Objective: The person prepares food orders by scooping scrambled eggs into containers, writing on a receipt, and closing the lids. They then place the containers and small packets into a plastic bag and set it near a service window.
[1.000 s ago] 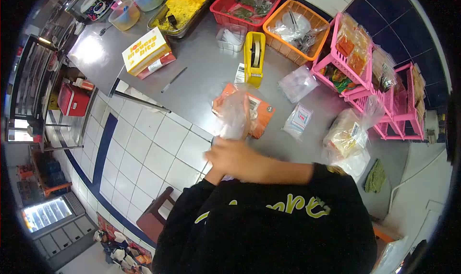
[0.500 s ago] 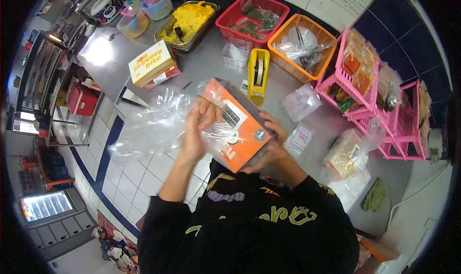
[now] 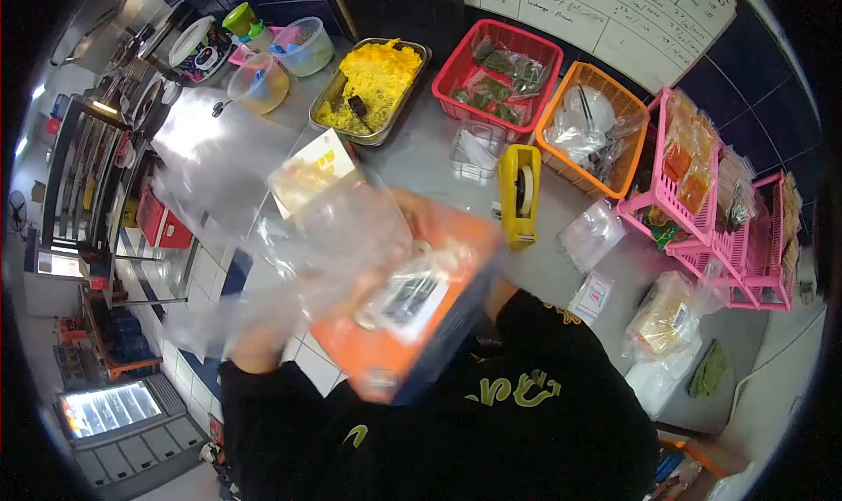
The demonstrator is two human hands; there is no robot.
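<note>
An orange box [image 3: 465, 264] with a white and dark label is tilted in front of my chest, blurred by motion. My right forearm goes behind it. The blurred fingers of my right hand [image 3: 409, 206] appear to hold its far edge. A large clear plastic bag [image 3: 298, 246] spreads left of the box and covers part of it. Through the film, my left hand [image 3: 338, 289] shows as a smear against the box's near left side; its fingers cannot be made out. Behind the bag stands a white and yellow carton [image 3: 316, 169], partly covered.
On the steel counter are a tray of yellow food [image 3: 370, 80], a red basket [image 3: 449, 97], an orange basket [image 3: 605, 185], a yellow tape dispenser [image 3: 521, 198], and pink racks [image 3: 702, 225]. A wrapped package [image 3: 662, 317] and green cloth [image 3: 709, 369] lie at right.
The box has turned and moved down, its orange label side now facing up. The bag and my left hand have shifted left and down. The camera view has also shifted.
</note>
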